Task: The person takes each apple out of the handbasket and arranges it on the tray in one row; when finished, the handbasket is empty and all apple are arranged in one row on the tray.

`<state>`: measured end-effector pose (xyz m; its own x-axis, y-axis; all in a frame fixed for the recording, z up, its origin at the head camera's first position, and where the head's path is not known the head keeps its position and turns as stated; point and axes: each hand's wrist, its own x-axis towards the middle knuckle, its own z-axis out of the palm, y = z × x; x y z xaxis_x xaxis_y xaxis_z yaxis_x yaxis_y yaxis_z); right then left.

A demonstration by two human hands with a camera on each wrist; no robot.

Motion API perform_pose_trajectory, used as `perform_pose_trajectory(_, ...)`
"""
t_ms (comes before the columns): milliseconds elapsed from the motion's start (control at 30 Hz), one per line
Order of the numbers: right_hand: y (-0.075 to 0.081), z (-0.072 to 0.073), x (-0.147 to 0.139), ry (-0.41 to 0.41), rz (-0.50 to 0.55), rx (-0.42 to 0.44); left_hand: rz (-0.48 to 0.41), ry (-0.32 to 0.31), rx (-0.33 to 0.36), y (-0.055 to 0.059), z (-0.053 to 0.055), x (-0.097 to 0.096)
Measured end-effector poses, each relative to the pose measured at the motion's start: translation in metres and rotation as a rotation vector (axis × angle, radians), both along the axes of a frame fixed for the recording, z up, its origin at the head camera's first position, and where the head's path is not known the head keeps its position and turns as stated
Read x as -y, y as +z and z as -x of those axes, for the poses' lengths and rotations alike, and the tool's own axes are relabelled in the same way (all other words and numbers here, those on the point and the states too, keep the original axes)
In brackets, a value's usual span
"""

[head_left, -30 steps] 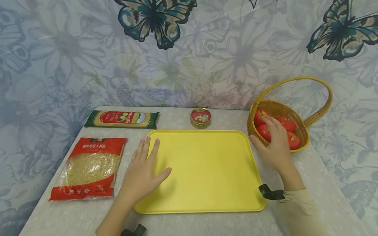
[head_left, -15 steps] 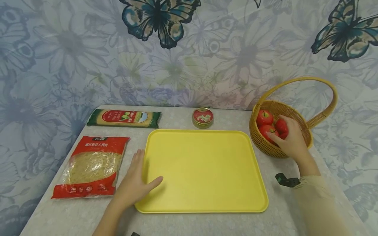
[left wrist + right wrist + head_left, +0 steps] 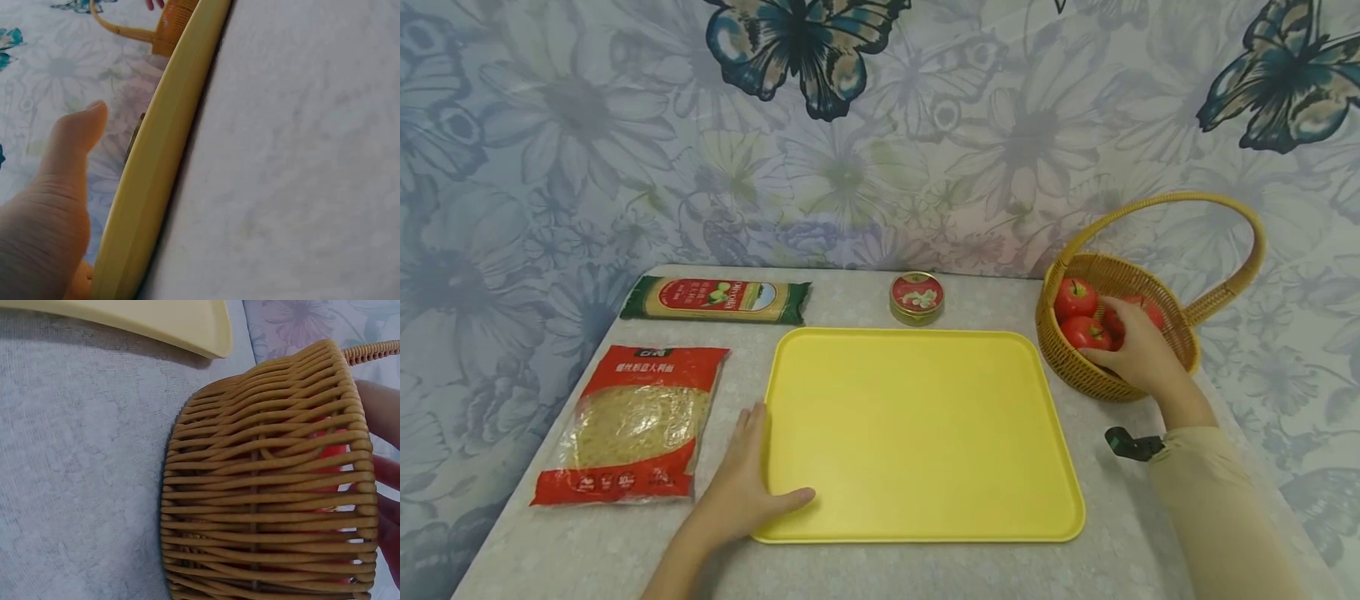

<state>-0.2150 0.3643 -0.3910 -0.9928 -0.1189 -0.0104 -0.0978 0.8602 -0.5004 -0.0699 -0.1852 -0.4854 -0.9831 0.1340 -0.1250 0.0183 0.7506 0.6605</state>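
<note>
My right hand (image 3: 1138, 354) reaches into a yellow-brown wicker basket (image 3: 1082, 371). Its thumb and fingers curl round a red tomato (image 3: 1113, 323). More tomatoes (image 3: 1077, 297) lie beside it, partly covered by the hand. From the right wrist, the woven basket wall (image 3: 269, 487) hides most of the fingers, with red showing through the gaps. My left hand (image 3: 737, 492) rests at the left edge of a yellow tray (image 3: 917, 433), thumb straight out over the tray and fingers along its outer side. In the left wrist view the thumb (image 3: 72, 150) stands apart from the tray's edge (image 3: 156, 150).
A red-and-clear bag of pasta (image 3: 632, 425) lies left of the tray. Behind it is a green-ended spaghetti pack (image 3: 715, 300). A round tin (image 3: 917, 298) stands behind the tray near the patterned wall (image 3: 850, 183). The basket's tall handle (image 3: 1187, 197) arches above it.
My right hand has moved right and deeper into the basket, closing round a tomato. My left hand has come down and back along the tray's left edge.
</note>
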Motion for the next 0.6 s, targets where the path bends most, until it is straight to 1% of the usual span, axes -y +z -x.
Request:
perform_pose_trajectory(133,0.001,0.004,0.002,0.017,-0.024,0.039,0.048,-0.015,-0.024,-0.006,-0.004,0.003)
perform_pose_trajectory(233,0.000,0.008,0.002,0.037,-0.039,0.051,0.078,-0.018,-0.016,-0.009,-0.006,0.005)
perform_pose_trajectory(367,-0.002,0.012,0.001,0.038,-0.074,0.078,0.082,-0.036,-0.011,-0.009,-0.007,0.007)
perform_pose_trajectory(467,-0.003,0.015,0.002,0.020,-0.115,0.105,0.076,-0.061,-0.007,-0.007,-0.007,0.008)
perform_pose_trajectory(600,-0.003,0.016,0.003,0.019,-0.157,0.131,0.072,-0.094,-0.003,-0.005,-0.008,0.011)
